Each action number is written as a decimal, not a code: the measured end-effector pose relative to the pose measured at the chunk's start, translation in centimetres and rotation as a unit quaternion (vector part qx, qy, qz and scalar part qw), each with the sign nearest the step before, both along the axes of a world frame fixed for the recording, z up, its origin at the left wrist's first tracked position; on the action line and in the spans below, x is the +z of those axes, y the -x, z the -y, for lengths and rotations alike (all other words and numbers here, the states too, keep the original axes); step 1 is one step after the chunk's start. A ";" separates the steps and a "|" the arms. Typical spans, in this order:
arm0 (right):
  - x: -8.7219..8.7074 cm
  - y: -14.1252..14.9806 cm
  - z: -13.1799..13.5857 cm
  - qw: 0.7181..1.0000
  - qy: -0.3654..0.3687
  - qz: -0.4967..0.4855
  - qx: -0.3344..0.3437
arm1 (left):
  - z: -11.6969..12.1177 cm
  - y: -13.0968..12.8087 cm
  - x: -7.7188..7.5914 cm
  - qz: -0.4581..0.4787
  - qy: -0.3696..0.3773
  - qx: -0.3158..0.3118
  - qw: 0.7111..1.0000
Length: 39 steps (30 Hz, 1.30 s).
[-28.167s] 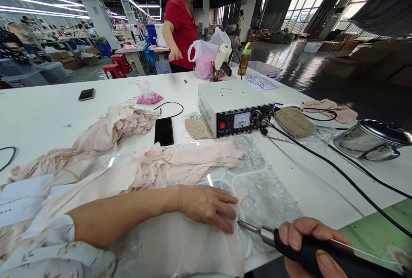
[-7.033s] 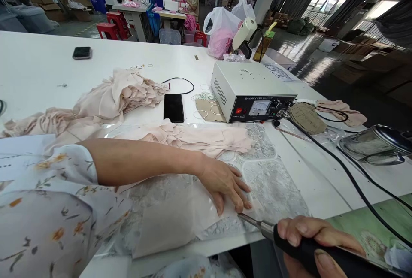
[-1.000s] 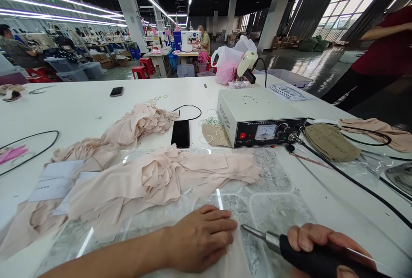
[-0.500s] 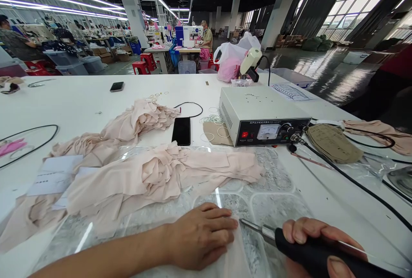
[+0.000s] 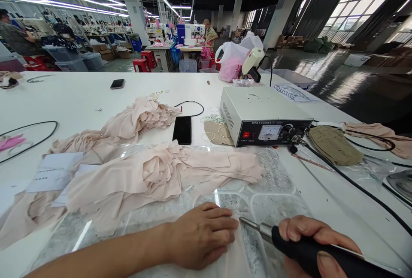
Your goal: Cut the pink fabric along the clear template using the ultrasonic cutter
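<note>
My left hand (image 5: 206,236) lies palm down on a thin, pale beige fabric piece (image 5: 236,254), its fingers flat and pointing right. My right hand (image 5: 317,241) is wrapped round the black grip of a corded ultrasonic handpiece (image 5: 257,226). The handpiece's slim metal tip is at the fabric's right edge, close beside my left fingertips; I cannot tell whether it touches. Under the fabric lies a clear sheet over a grey marbled board (image 5: 273,209). Beyond my left hand is a heap of beige fabric pieces (image 5: 161,170).
A control box (image 5: 267,115) with a lit red switch and a dial stands behind, a black cable (image 5: 347,183) running from it to the right. Around it are a phone (image 5: 182,131), elastic bands (image 5: 214,119), khaki cut pieces (image 5: 334,145) and another fabric heap (image 5: 141,119).
Over the last second the tip shifts slightly at the fabric edge, and a person in red leaves the right side. Since the oldest frame, a bag of pink bits has gone from the table.
</note>
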State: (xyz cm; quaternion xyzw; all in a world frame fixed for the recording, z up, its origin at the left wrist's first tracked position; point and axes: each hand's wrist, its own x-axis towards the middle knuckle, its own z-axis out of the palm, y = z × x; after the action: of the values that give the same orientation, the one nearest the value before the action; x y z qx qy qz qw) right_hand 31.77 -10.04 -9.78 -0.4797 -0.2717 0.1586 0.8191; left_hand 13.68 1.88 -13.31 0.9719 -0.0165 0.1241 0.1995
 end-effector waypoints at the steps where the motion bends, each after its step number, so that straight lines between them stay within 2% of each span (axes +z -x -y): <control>1: 0.0 0.0 0.0 1.000 0.002 0.002 0.005 | 0.0 0.0 0.0 -0.001 0.000 0.000 1.000; 7: -0.1 -0.2 -0.2 1.000 -0.003 -0.024 -0.009 | 0.1 0.1 0.0 0.008 -0.003 0.003 1.000; 11: -0.5 -0.4 -0.3 0.999 -0.009 -0.023 0.020 | 0.1 0.1 -0.1 0.009 -0.012 0.003 1.000; 20: -0.6 -0.1 -0.8 0.999 -0.032 0.010 0.028 | 0.0 0.0 -0.1 0.017 -0.008 0.001 1.000; 24: -0.5 -0.2 -0.4 0.998 -0.046 -0.026 0.021 | 0.0 0.0 -0.1 0.013 0.013 0.003 1.000; 32: -1.1 -0.5 2.2 0.995 -0.053 -0.085 0.013 | 0.1 -0.2 1.7 -0.029 0.016 -0.008 0.999; 35: -1.1 -0.5 1.7 0.993 -0.083 -0.089 0.006 | 0.1 -0.2 2.2 -0.036 -0.002 -0.010 0.999; 39: -1.2 -0.5 0.3 0.992 -0.105 -0.067 0.028 | 0.1 -0.2 2.4 -0.034 -0.022 -0.012 0.999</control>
State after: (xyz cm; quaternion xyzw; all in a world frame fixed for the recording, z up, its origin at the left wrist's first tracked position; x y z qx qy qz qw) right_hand 32.26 -10.31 -11.01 -0.3719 -0.2446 0.1841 0.8763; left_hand 13.91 1.80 -10.95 0.9793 -0.0245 0.0885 0.1804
